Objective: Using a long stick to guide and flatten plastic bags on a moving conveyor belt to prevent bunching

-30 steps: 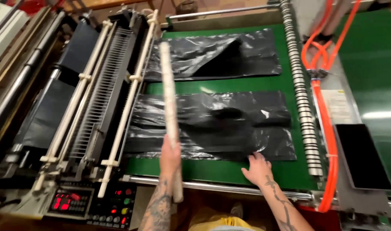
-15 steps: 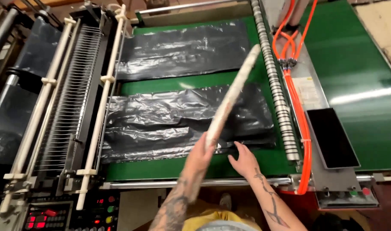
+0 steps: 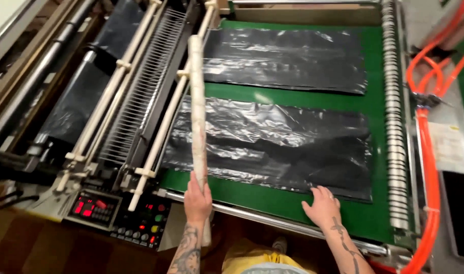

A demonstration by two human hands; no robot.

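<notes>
I see the left hand clamped round a pale stick; right hand, fingers spread, presses black bags on the green belt.

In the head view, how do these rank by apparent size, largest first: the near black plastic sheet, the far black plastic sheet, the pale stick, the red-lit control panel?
1. Near black plastic sheet.
2. Far black plastic sheet; it lies farther away, so this order is unsure.
3. Pale stick, long but thin.
4. Red-lit control panel.

Warm, dim light from above — glare streaks my black plastic sheets and the green belt. Edges bow outward, corners fall dark — slight motion blur throughout.
</notes>
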